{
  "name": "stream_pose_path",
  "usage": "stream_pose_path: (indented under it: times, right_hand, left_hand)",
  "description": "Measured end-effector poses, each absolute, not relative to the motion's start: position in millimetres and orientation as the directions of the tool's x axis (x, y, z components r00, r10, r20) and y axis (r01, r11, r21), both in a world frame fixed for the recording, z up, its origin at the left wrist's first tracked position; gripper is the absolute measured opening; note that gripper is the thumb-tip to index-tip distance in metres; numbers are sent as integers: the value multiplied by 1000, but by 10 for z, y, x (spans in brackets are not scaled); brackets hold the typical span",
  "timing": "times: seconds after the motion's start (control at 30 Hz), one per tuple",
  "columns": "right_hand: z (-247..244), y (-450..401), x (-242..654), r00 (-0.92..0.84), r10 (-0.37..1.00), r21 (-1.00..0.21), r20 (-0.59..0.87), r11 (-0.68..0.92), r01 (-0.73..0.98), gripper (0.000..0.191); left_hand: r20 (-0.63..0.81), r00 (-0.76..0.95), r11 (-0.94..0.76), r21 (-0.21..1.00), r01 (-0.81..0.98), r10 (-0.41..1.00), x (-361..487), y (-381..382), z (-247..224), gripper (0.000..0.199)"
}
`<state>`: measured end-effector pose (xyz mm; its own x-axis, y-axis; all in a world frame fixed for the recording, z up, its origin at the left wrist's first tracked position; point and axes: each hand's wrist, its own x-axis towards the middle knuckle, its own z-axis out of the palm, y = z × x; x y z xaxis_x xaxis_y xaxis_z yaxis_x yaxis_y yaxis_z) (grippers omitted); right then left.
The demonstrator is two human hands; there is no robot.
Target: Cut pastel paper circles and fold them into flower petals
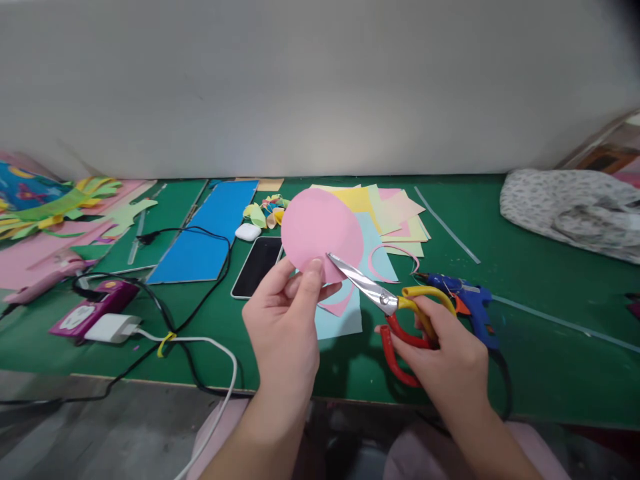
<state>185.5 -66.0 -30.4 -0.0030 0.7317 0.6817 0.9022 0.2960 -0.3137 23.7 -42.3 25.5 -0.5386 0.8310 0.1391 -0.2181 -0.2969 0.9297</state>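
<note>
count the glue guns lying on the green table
2. The blue glue gun lies on the right, just beyond the right hand; the pink glue gun lies at the far left, beside the purple socket block. More could be hidden.

The phone (257,268) lies on the table (477,210), left of the scissors (369,289).

- Paper disc (323,223), my clock's centre: plain soft pink
- Scissors (384,300) at half past four: silvery blades, one handle yellow, the other red
- Glue gun (477,308) at four: deep blue, orange trigger
- Patterned cloth (560,200) at three: whitish, scattered with little grey marks
- Rectangular board (213,230) at nine: bright blue
- Power strip (97,310) between eight and nine: purple
- Tabletop (465,200) all round: rich green
</note>
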Motion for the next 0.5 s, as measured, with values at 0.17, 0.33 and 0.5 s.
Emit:
stream_pose_path:
  times: [0.17,0.33,0.5]
  right_hand:
    - [-341,-656,1832,38,758,-391,651,292,873,31]
    - [-330,-677,1793,83,809,-513,582,286,809,33]
    - [-321,-668,1780,119,840,-595,529,267,758,33]
  left_hand:
    - [135,-534,-298,926,-232,835,244,-431,263,14]
    - [129,-513,-297,919,-260,848,250,-424,261,15]
    - [124,-506,-300,910,-284,854,243,-410,244,14]
